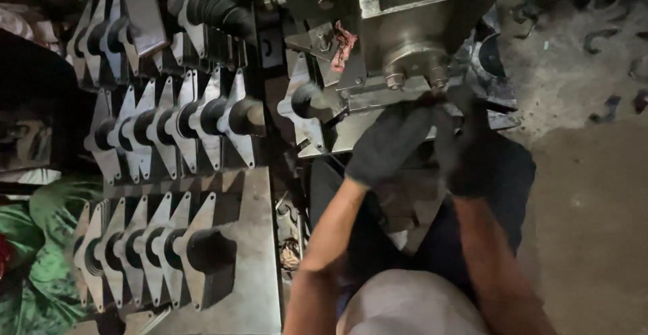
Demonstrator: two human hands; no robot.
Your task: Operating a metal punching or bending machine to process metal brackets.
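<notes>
At the far left lies a green cloth, and beside it stands a metal table that carries rows of flat steel plates with a black rubber bush in the middle of each. The nearest row of plates stands on edge, packed close one behind the other; a second row stands above it, and a third row is at the top.

To the right of these rows, a single plate with a black bush sits against the press machine, just left of the hands. This part looks stiff and rather heavy for its size; the steel edges may be sharp and oily, while the rubber bush is softer and less slippery. The judgement is that the pointed ends of the plate give the best hold.

The left hand, in a black glove, rests on the steel bar under the round head of the machine, and the single plate lies just beside its fingertips, not touching as far as one can see. Whether this grip is closed on something, one cannot tell. The right hand, also gloved, is next to it, curled near the same bar; its grip is also hidden. On the far right is the dusty floor.
</notes>
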